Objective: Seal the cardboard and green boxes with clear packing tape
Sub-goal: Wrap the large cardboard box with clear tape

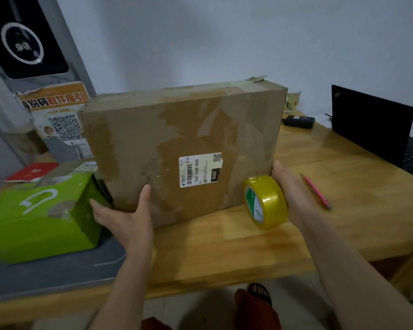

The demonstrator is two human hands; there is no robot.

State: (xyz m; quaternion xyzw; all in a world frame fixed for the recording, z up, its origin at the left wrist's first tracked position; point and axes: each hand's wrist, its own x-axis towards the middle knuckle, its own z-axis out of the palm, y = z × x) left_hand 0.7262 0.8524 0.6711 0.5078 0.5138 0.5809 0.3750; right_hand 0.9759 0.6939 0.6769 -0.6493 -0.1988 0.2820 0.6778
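Worn flat brown cardboard box (181, 148) upright mid-table, long axis left-right, pressed between flat-fingered left hand (126, 215) and right hand (289, 186), seemingly; yellowish tape roll (265, 202) touching right palm; green box (38, 217) at left edge.

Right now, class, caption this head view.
Both hands steady an upright brown cardboard box beside a yellowish tape roll.

Center frame, the cardboard box (181, 148) stands tilted up on its lower edge on the wood, broad face toward us, streaked with old brown tape, white label reading 060. Lower left, the green box (41, 217) lies flat, top scuffed. The yellowish tape roll (265, 204) stands on edge at the cardboard box's lower right corner.
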